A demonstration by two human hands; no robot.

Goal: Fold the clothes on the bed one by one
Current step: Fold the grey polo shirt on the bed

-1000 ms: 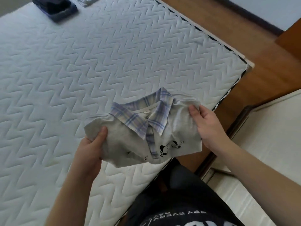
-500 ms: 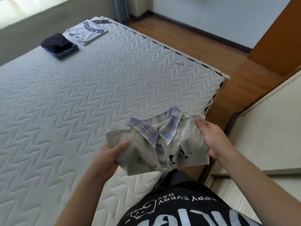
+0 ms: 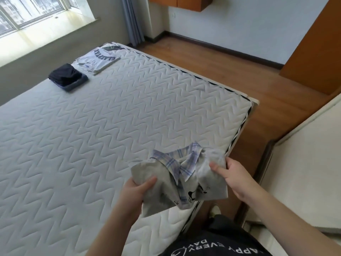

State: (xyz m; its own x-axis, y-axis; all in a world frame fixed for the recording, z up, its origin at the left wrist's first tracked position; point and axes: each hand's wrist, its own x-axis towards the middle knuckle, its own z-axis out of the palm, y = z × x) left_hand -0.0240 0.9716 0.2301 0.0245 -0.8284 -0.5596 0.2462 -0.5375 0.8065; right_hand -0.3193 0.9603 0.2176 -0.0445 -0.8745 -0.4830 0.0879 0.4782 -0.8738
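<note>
A folded grey shirt (image 3: 166, 193) with a blue plaid collar and a small black print hangs in the air over the near right corner of the white quilted mattress (image 3: 114, 126). My left hand (image 3: 135, 191) grips its left edge with the thumb on top. My right hand (image 3: 233, 175) pinches its upper right edge. The shirt sags and creases between the two hands. At the far end of the mattress lie a folded white T-shirt with dark lettering (image 3: 97, 60) and, beside it, a folded dark navy pile (image 3: 67, 76).
Wooden floor (image 3: 230, 71) runs along the bed's right side. A pale cabinet or bed (image 3: 306, 163) stands close on the right. A window sill (image 3: 36, 32) and a curtain (image 3: 133, 19) are at the back. An orange wardrobe (image 3: 317, 52) is far right.
The view has tilted up, so the folded piles and the window now show. The shirt has lifted off the mattress and crumpled slightly between my hands, which have come closer together.
</note>
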